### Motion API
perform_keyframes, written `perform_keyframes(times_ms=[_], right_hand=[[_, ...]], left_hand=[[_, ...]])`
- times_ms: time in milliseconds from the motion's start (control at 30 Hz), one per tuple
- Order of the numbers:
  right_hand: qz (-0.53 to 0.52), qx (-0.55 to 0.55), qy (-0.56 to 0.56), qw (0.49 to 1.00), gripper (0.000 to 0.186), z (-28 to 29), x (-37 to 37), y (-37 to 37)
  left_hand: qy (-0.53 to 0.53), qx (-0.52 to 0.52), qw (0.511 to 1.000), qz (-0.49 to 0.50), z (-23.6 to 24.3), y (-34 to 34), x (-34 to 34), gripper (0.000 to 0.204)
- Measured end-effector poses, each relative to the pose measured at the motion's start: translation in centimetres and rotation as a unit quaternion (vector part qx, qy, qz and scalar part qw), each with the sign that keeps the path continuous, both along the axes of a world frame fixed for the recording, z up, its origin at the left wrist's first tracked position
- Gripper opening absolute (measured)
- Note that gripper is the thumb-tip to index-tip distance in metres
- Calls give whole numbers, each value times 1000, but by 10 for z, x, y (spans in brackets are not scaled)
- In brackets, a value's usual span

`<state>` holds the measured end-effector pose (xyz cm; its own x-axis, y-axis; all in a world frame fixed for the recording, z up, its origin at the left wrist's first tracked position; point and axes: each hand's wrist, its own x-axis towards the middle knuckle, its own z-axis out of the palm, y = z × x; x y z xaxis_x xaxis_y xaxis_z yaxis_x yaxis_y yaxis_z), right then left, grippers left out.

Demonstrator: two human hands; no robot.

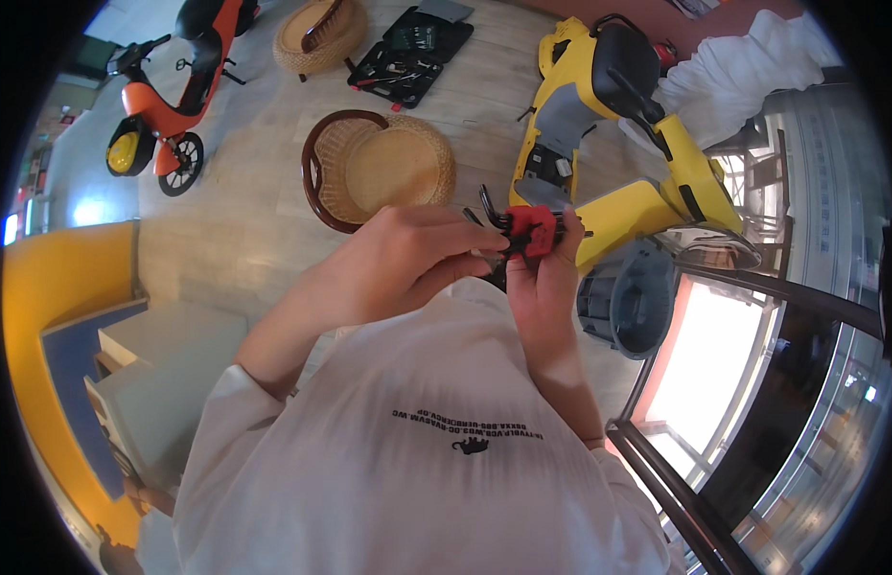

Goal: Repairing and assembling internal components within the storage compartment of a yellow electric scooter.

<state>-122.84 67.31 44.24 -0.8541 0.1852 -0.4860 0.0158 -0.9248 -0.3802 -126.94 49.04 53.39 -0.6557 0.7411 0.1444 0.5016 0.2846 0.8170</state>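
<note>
My right hand (546,273) grips a red holder (530,227) of dark L-shaped hex keys (487,203) in front of my chest, with its fingers wrapped round the back and side. My left hand (417,254) meets the holder from the left, fingers bent and pinched on a hex key at its lower left; the exact key is partly hidden by the fingertips. Both forearms come up from a white T-shirt with dark print.
A yellow scooter (609,86) stands ahead right, a grey bin (623,302) below it. Wicker chairs (388,168), an open black toolbox (407,62) and an orange scooter (177,101) occupy the floor ahead. Grey cabinets (158,335) flank me left; a glass case (791,383), right.
</note>
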Motion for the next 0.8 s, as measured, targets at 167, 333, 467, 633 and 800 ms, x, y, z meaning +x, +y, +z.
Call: perform_keyframes(times_ms=[167,333,467,633,800], right_hand=[[-2,-38,-32,999,26,4,-3,-5],[12,-3,-69,998,24,15,-4,-8],[15,-36,-31,999,24,8,0,-7],[61,-29,-34,997,30,1,-1,-7],[50,11,-51,997,31,-1,-1,-6]], left_hand=[[-58,85,989,106,3,6,1,23],[-74,52,991,103,2,-9,-6,19],[132,86,987,18,-6,-18,-18,22],[182,68,980,-46,3,-11,-27,24],[60,23,998,5,2,-7,-26,24]])
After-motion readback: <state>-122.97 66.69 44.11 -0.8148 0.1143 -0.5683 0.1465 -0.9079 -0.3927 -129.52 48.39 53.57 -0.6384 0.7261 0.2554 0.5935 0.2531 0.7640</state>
